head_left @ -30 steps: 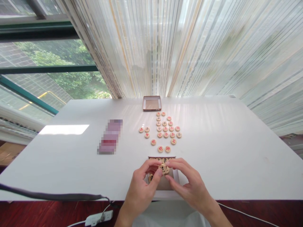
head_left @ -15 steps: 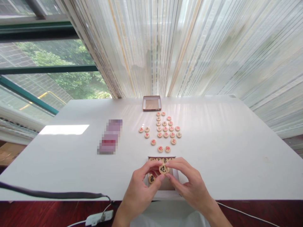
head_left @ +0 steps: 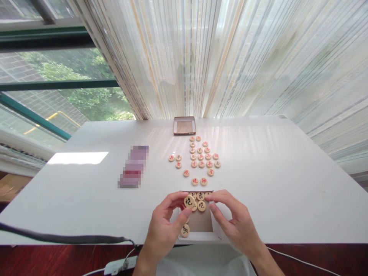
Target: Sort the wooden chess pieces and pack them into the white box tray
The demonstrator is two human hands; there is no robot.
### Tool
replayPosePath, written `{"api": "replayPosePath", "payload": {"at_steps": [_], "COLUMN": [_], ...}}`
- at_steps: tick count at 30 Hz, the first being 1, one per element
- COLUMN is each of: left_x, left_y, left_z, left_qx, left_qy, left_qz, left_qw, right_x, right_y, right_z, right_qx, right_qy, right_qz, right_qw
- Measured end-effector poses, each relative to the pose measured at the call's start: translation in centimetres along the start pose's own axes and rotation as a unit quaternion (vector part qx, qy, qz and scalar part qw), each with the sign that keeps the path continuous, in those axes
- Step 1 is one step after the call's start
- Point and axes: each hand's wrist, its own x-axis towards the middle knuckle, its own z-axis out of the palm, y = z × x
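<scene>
Between thumb and fingers of my left hand (head_left: 166,220) is a round wooden Chinese chess piece (head_left: 189,201) with a black character, held over the left part of an open box (head_left: 200,236). My right hand (head_left: 237,216) is at the box's right side, thumb and fingertips apart with nothing between them; its fingertips are close to a piece at the far right corner. Inside the box lie several black-marked pieces, among them one near the middle (head_left: 201,206) and one at the near left corner (head_left: 185,230). My left hand partly hides others.
Beyond the box, several red- and black-marked pieces (head_left: 201,156) are spread over the white table (head_left: 273,184). A shallow box lid (head_left: 184,126) lies at the back. A blurred purple item (head_left: 133,166) is on the left. A black strap (head_left: 63,235) crosses the near left edge.
The hands have moved apart. My left hand has shifted left with a piece, while my right hand has drawn back to the right. More of the box's inside and its pieces shows.
</scene>
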Motion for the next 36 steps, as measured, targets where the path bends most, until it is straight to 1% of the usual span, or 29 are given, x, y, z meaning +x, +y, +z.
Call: {"api": "replayPosePath", "payload": {"at_steps": [2, 4, 6, 9, 16, 22, 28, 36], "left_x": [0.1, 0.3, 0.4, 0.5, 0.6, 0.7, 0.9, 0.8], "left_y": [0.0, 0.0, 0.0, 0.0, 0.2, 0.1, 0.1, 0.0], "left_z": [0.0, 0.1, 0.3, 0.5, 0.5, 0.5, 0.3, 0.3], "left_qx": [-0.043, -0.061, -0.059, -0.041, -0.037, -0.086, -0.066, -0.06], "left_qy": [0.029, 0.059, 0.082, 0.092, 0.101, 0.09, 0.082, 0.098], "left_qz": [-0.015, -0.019, -0.016, -0.011, -0.01, -0.031, -0.022, -0.001], "left_qw": [0.999, 0.996, 0.995, 0.995, 0.994, 0.992, 0.994, 0.993], "right_x": [-0.1, -0.2, -0.4, -0.7, -0.7, -0.7, -0.9, -0.7], "right_y": [0.3, 0.6, 0.9, 1.4, 1.9, 2.3, 2.5, 2.2], "right_z": [-0.3, -0.5, -0.6, -0.8, -0.6, -0.4, -0.3, -0.4], "right_qx": [-0.01, -0.021, -0.034, -0.058, -0.072, -0.083, -0.089, -0.094], "right_qy": [0.019, 0.034, 0.043, 0.047, 0.03, 0.018, 0.013, 0.016], "right_qz": [0.015, 0.027, 0.039, 0.058, 0.069, 0.059, 0.061, 0.055], "right_qw": [1.0, 0.999, 0.998, 0.996, 0.995, 0.995, 0.994, 0.994]}}
